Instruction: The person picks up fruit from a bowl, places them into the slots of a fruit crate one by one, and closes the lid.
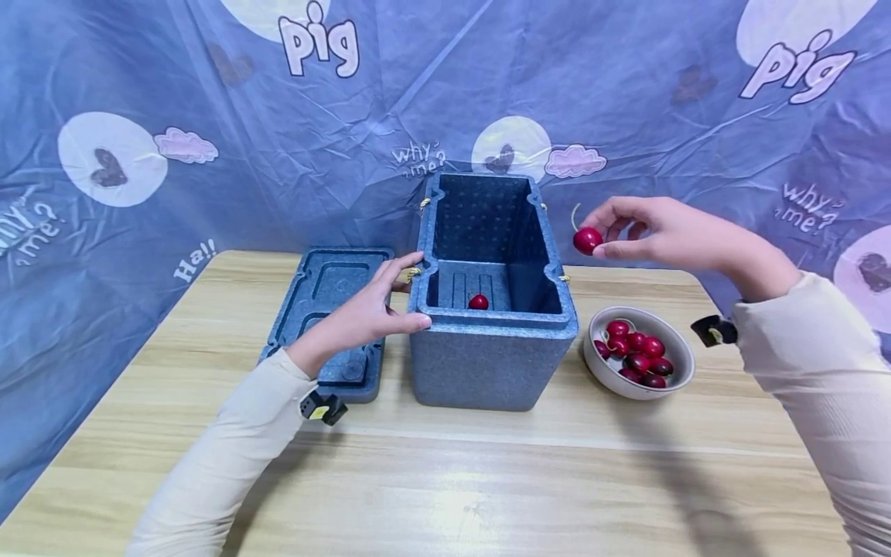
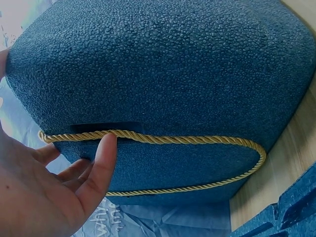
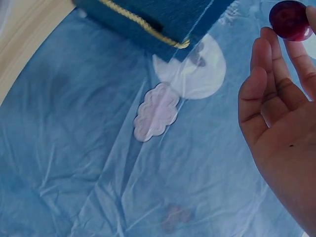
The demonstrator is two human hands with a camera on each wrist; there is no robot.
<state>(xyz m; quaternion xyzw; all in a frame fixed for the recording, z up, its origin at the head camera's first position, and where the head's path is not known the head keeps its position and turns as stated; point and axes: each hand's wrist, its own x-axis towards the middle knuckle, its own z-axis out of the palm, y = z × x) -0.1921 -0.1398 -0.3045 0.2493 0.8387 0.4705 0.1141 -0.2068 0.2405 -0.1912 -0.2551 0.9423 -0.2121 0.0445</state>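
Observation:
Between the thumb and fingers of my right hand is a red cherry with a thin stem. I hold it above the table, to the right of a blue foam box without its lid on. The right wrist view also shows this dark red cherry at the fingertips. On the box floor lies another cherry. My left hand rests on the box's left side and rim, fingers spread. In the left wrist view, one fingertip is by the gold rope on the box's side.
A pale round bowl with several cherries stands right of the box. The blue box lid lies on the wooden table to the left. Behind the table hangs a printed blue cloth.

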